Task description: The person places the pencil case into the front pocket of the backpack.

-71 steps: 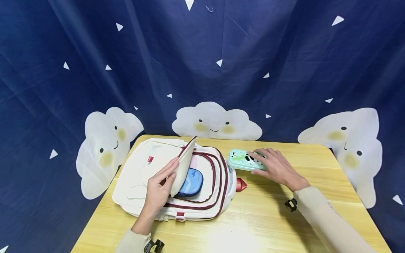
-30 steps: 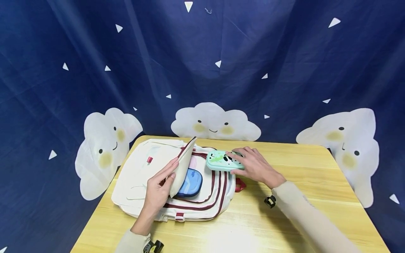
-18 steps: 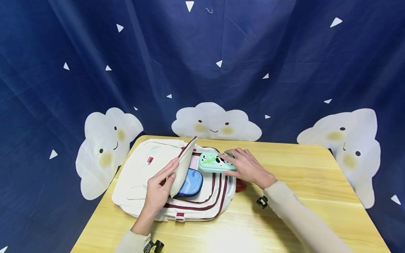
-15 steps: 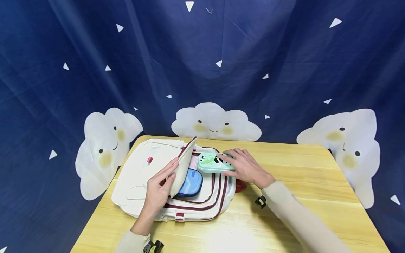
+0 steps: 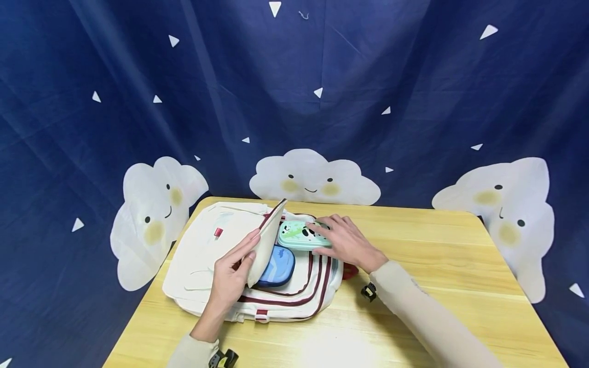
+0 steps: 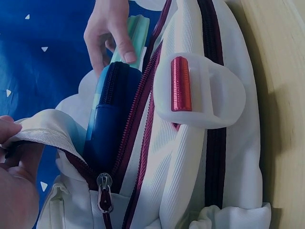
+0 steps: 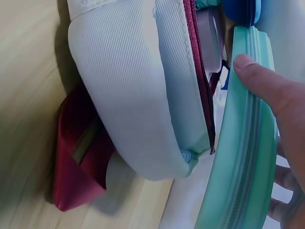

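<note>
A white backpack (image 5: pixel 198 266) with maroon zips lies on the table. My left hand (image 5: pixel 230 273) holds its front flap (image 5: pixel 267 250) up between thumb and fingers, keeping the pocket mouth apart. A blue zipped case (image 5: pixel 279 267) sits partly inside, its inner end hidden by the flap. My right hand (image 5: pixel 347 243) grips a mint-green panda pencil case (image 5: pixel 293 235), thumb along the near side and fingers over the top. The pencil case's left end is right at the flap, above the blue case. In the right wrist view, a greyish-purple thing (image 7: pixel 209 38) shows inside the pocket.
The wooden table (image 5: pixel 437 306) extends to the right and front. A red strap loop (image 7: pixel 78 162) sticks out at the bag's end. A white buckle with a red tab (image 6: pixel 200 90) sits on the bag's near side. Behind hangs a blue cloud-print curtain (image 5: pixel 294 76).
The right hand has carried the pencil case left, from beyond the bag's right end to over the pocket beside the flap. The left hand and blue case have stayed put.
</note>
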